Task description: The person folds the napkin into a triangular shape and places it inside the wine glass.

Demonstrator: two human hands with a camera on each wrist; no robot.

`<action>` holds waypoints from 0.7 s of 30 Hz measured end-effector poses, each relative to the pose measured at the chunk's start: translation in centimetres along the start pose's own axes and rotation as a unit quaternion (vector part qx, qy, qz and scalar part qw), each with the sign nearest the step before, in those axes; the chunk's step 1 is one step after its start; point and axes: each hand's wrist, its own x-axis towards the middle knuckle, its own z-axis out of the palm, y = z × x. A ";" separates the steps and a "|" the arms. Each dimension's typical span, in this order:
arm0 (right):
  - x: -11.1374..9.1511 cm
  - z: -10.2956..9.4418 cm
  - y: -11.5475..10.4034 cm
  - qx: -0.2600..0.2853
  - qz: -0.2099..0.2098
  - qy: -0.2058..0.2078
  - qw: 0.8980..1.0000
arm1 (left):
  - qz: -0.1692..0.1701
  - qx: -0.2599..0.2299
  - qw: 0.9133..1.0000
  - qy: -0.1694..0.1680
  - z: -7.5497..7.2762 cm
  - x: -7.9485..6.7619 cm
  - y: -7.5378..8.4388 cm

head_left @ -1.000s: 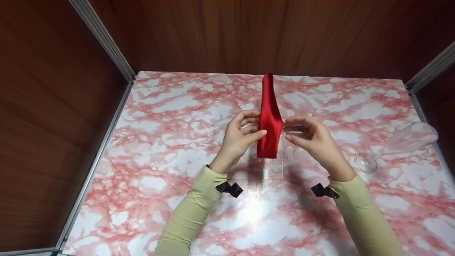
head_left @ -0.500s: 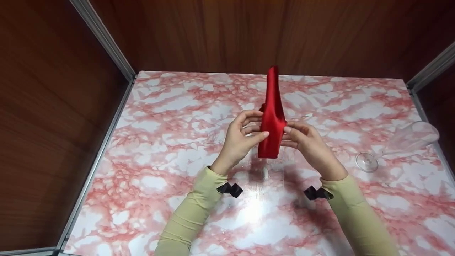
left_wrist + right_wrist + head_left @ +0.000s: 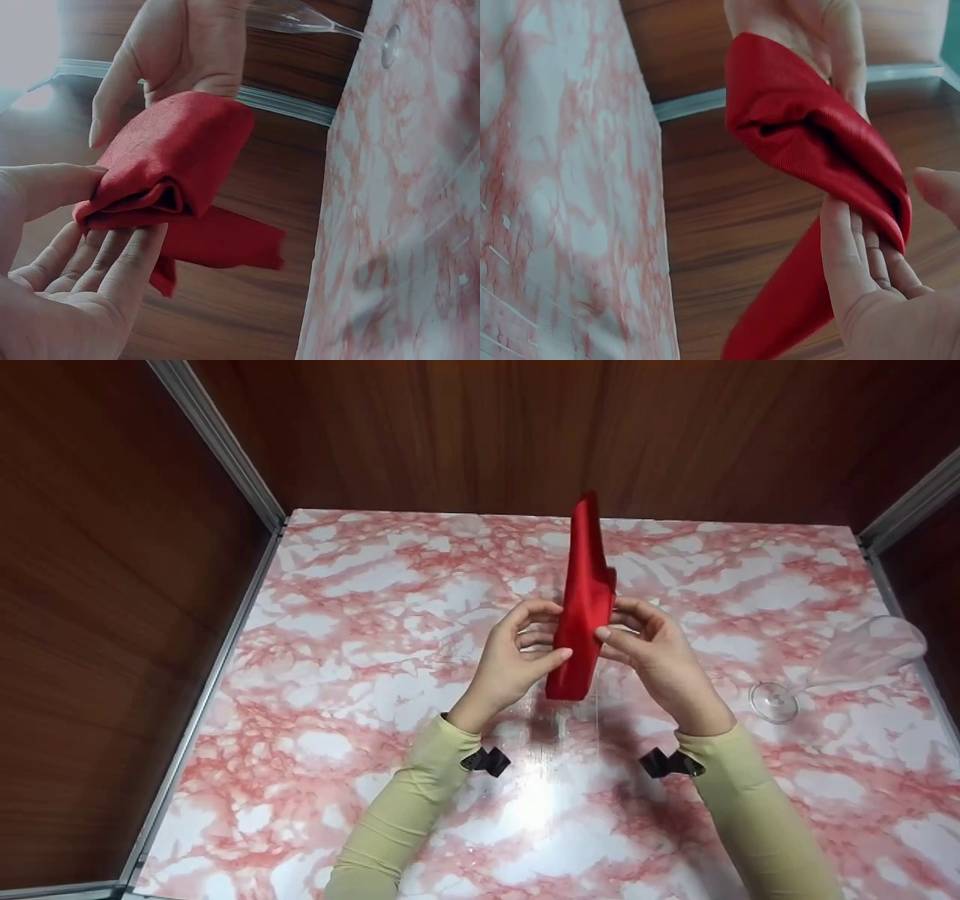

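Held up over the table is a folded red satin napkin point(image 3: 583, 637), its upper end a narrow strip pointing to the back wall. My left hand point(image 3: 510, 660) pinches its left side, thumb on the near face and fingers behind. Layered folds show at the lower end of the napkin point(image 3: 172, 157) in the left wrist view. At the opposite side, the straight fingers of my right hand point(image 3: 664, 660) lie against the back of the cloth. The right thumb stands off the napkin point(image 3: 817, 142) in the right wrist view.
A clear stemmed glass point(image 3: 862, 656) stands upright at the right of the table, its round foot near my right forearm. The tabletop point(image 3: 360, 660) has a pink-and-white marbled pattern. Dark wood panels point(image 3: 450, 435) with metal edging enclose the back and sides.
The napkin has tilted, its upper end shifting right and a flap now showing on its right side. My right fingers have come in from its edge to lie behind it. The left hand keeps its grip.
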 end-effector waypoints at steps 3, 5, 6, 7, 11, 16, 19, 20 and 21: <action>0.1 0.1 0.2 -0.021 -0.013 0.004 1.000 | 0.004 0.012 1.000 0.000 0.0 0.0 -0.2; 0.1 0.1 0.3 -0.028 -0.023 0.006 0.999 | 0.006 0.014 1.000 0.001 -0.1 0.2 -1.0; 0.2 0.2 0.3 -0.028 -0.028 0.006 0.999 | 0.007 0.013 1.000 0.003 -0.1 0.3 -1.4; 0.1 0.2 0.3 -0.028 -0.033 0.007 0.999 | 0.006 0.010 1.000 0.006 -0.2 0.4 -1.8; 0.1 0.4 0.4 -0.026 -0.051 0.009 0.998 | -0.015 -0.008 1.000 0.022 -0.5 0.9 -2.9; 0.0 0.4 0.5 -0.046 -0.060 0.002 0.997 | -0.096 -0.024 0.995 0.009 -0.8 1.3 -3.0; 0.0 0.4 0.6 -0.057 -0.060 -0.005 0.997 | -0.117 -0.035 0.992 -0.006 -0.8 1.4 -3.0; 0.0 0.4 0.6 -0.059 -0.062 -0.009 0.996 | -0.115 -0.037 0.993 -0.008 -0.9 1.4 -3.0; 0.0 0.4 0.6 -0.062 -0.063 -0.010 0.996 | -0.113 -0.041 0.993 -0.009 -0.9 1.5 -3.0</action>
